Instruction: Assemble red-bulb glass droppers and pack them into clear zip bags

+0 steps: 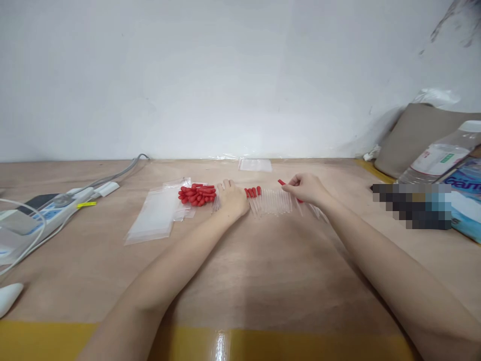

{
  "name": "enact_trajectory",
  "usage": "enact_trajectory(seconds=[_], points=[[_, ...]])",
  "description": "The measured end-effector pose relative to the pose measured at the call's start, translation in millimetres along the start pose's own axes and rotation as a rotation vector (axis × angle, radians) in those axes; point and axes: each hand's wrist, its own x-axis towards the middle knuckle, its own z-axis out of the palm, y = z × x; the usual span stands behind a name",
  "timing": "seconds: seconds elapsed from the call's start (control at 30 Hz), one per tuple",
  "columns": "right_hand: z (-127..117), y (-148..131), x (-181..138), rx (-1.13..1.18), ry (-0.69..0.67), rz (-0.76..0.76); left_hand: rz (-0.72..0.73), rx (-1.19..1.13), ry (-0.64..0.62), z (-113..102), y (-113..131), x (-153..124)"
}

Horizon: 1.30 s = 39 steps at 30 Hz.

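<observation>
My right hand (306,187) pinches a red rubber dropper bulb (281,182) between thumb and fingers, above the right end of a row of clear thin tubes (276,201). Another bit of red shows under that hand. My left hand (231,198) rests on the table, its fingers apart and partly bent, over more clear tubes; what lies under the palm is hidden. Just right of it, several tubes with red bulbs fitted on their upper ends (253,192) lie side by side. A heap of loose red bulbs (197,194) is left of my left hand.
Clear plastic bags (152,213) lie beside the heap, and another bag (255,165) is near the wall. At left are a power strip (56,210) and cables. A plastic bottle (438,159), a grey-brown bin (402,138) and a blue package (466,210) stand at right.
</observation>
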Motion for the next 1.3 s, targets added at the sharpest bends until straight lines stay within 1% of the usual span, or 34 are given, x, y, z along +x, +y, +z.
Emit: enact_trajectory(seconds=[0.1, 0.2, 0.3, 0.37, 0.43, 0.5, 0.6, 0.67, 0.73, 0.87, 1.0, 1.17, 1.3], points=[[17.5, -6.8, -10.6, 0.123, 0.102, -0.098, -0.047, 0.019, -0.094, -5.7, 5.5, 5.8], [38.1, -9.4, -24.1, 0.201, 0.124, -0.208, -0.085, 0.01, -0.117, -11.3, -0.4, 9.1], [55.6, -5.7, -36.1, 0.206, 0.172, -0.359, -0.067, 0.012, -0.045, -16.9, -14.7, 3.7], [62.5, -1.9, -42.0, 0.204, 0.199, -0.43, 0.002, 0.005, 0.034, -18.8, -25.0, -7.1], [64.8, 0.4, -46.4, 0.226, 0.204, -0.464, 0.143, -0.045, 0.122, -17.0, -33.7, -22.0], [63.8, 0.3, -49.7, 0.245, 0.202, -0.498, 0.302, -0.154, 0.16, -10.3, -40.7, -37.2], [61.4, -2.0, -52.9, 0.235, 0.208, -0.571, 0.429, -0.324, 0.266, 6.3, -48.8, -52.0], [62.0, -2.8, -53.4, 0.222, 0.205, -0.613, 0.471, -0.406, 0.348, 17.0, -52.2, -54.7], [64.6, -2.1, -52.6, 0.218, 0.195, -0.649, 0.502, -0.442, 0.378, 23.9, -53.5, -53.7], [69.8, 1.3, -50.5, 0.249, 0.177, -0.672, 0.521, -0.432, 0.352, 25.9, -51.3, -51.2], [71.0, 2.8, -51.2, 0.272, 0.131, -0.689, 0.52, -0.428, 0.336, 22.6, -49.9, -52.0], [72.7, 3.8, -50.5, 0.317, 0.077, -0.682, 0.561, -0.432, 0.325, 22.1, -51.5, -52.4], [74.6, 4.7, -46.5, 0.371, 0.08, -0.74, 0.584, -0.426, 0.308, 23.6, -51.3, -52.4]])
